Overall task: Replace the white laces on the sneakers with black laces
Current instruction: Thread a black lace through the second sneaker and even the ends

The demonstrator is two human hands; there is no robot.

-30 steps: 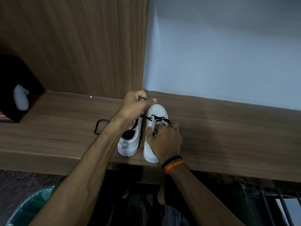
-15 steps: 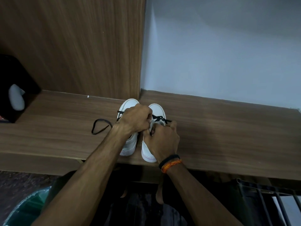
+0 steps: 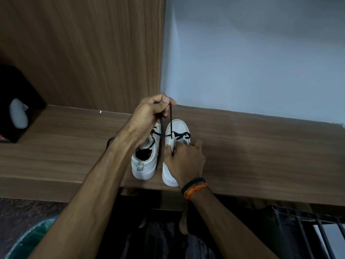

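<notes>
While the left sneaker (image 3: 144, 161) stands on the bench (image 3: 261, 150) already carrying black lacing, the left hand (image 3: 149, 116) has its grip clamped on the black lace (image 3: 170, 120), drawing it up taut. Just beside it, the right hand (image 3: 184, 159) pinches the right sneaker (image 3: 178, 128) at its tongue. Lacing looks under way; next, I judge, the lace end must find the following eyelet.

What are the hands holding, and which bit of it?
The left hand pinches the black lace near its free end, pulling it up from the right sneaker. The right hand grips that sneaker around its tongue and opening.
</notes>
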